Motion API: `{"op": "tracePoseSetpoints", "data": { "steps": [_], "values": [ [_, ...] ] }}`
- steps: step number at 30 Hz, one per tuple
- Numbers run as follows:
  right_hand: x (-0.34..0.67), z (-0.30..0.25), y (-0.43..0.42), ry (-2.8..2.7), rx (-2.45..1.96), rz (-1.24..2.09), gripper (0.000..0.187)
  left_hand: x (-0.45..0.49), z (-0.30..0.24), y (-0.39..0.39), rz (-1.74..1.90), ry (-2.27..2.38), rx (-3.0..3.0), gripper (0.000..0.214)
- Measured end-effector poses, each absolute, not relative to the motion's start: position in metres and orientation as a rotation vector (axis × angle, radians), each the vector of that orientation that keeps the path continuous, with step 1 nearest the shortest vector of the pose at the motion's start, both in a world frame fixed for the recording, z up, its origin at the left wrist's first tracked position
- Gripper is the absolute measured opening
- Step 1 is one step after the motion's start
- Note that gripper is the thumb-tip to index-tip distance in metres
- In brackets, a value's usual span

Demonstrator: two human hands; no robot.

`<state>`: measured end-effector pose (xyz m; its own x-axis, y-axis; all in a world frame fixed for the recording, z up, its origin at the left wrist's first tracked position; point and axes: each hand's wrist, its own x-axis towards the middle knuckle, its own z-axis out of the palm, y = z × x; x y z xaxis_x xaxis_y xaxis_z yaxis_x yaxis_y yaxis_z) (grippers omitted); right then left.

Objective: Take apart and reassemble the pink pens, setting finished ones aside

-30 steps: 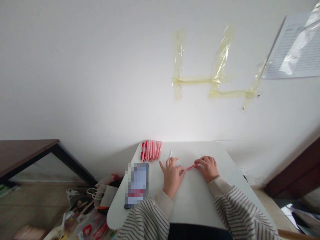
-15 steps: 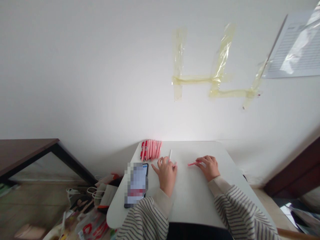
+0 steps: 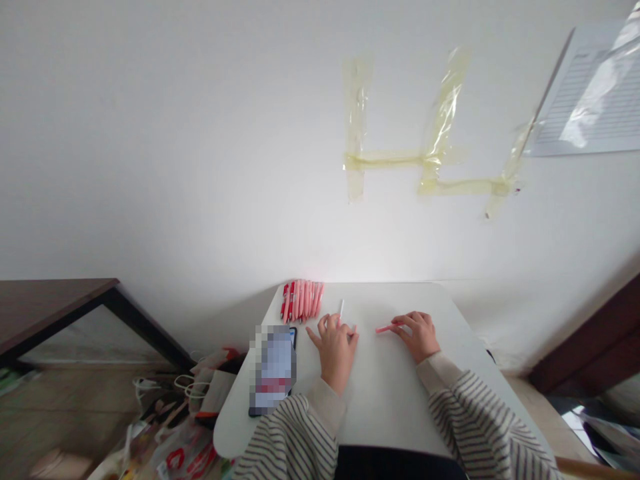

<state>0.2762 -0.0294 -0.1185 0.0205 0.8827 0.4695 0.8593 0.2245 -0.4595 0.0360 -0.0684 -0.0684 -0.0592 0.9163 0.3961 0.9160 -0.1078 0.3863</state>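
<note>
The left hand point(image 3: 337, 348), its hold unclear, now sits apart, leaving the right hand point(image 3: 419, 335) alone pinching a pink tube point(image 3: 383, 329) toward the far edge of the tabletop point(image 3: 390, 400).

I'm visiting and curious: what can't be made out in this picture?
Head view:
Slim pink rod: one end, hidden by the right hand.
Thin white stick: near end, hidden behind the left hand.
Dark-rimmed rectangular phone: screen, pixelated.
White lined paper sheet: print too small; right side cut off by the picture edge.
</note>
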Motion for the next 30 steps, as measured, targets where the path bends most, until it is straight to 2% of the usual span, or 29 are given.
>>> {"op": "tracePoseSetpoints", "data": {
  "steps": [13, 18, 30],
  "values": [
    [0.28, -0.121, -0.027, -1.84, -1.598, 0.076, 0.027, 0.036, -0.065, -0.07, 0.909, 2.089, 2.124, 0.006],
    [0.274, -0.115, -0.031, -1.864, -1.555, 0.093, 0.025, 0.038, -0.064, -0.074, 0.963, 1.994, 2.152, 0.015],
    [0.27, -0.116, -0.032, -2.033, -1.47, 0.022, 0.018, 0.046, -0.069, -0.076, 0.949, 1.823, 2.209, 0.004]
  ]
}}
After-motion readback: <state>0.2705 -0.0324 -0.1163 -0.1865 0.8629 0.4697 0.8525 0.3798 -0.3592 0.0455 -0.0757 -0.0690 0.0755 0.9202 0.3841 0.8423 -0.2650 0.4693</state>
